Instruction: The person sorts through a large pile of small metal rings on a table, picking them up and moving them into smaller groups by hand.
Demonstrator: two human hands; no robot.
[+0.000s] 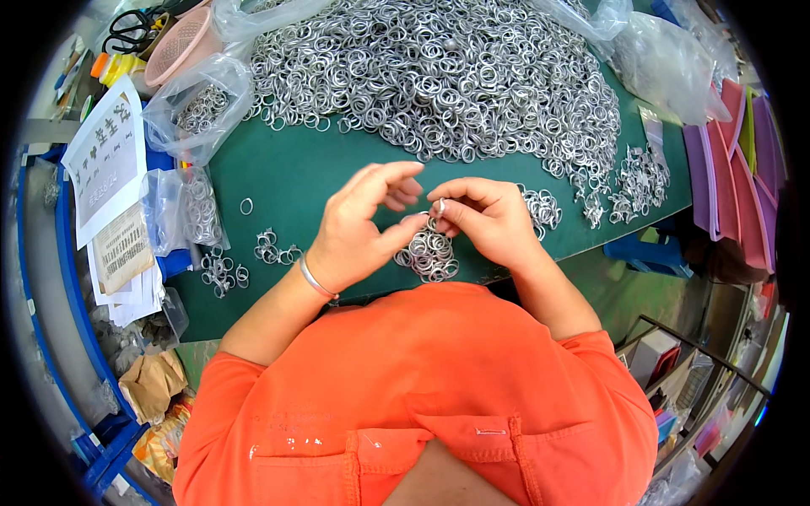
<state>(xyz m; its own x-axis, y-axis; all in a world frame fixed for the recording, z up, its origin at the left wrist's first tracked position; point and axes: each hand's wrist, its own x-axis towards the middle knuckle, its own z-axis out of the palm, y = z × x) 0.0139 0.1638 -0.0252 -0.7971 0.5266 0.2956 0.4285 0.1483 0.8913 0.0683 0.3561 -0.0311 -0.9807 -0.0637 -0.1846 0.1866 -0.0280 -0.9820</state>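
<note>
My right hand point(485, 218) pinches a small silver metal ring point(440, 205) between thumb and fingertips, above the table's near edge. Close by on the left is my left hand point(359, 215), its fingers spread and slightly curled, with no ring visible in it. The left thumb tip points toward the pinched ring; whether they touch I cannot tell. Below both hands lies a small pile of similar rings point(430, 257), partly covered by the fingers. A big heap of silver rings point(439, 76) spreads over the far side of the green table point(295, 177).
Small ring clusters point(221, 271) lie at the left, others point(542, 209) right of my hand. Small metal pieces point(641, 181) sit farther right. Clear plastic bags point(202, 101), a pink basket point(179, 46) and printed sheets point(105, 160) line the left; purple and red bins point(734, 160) stand right.
</note>
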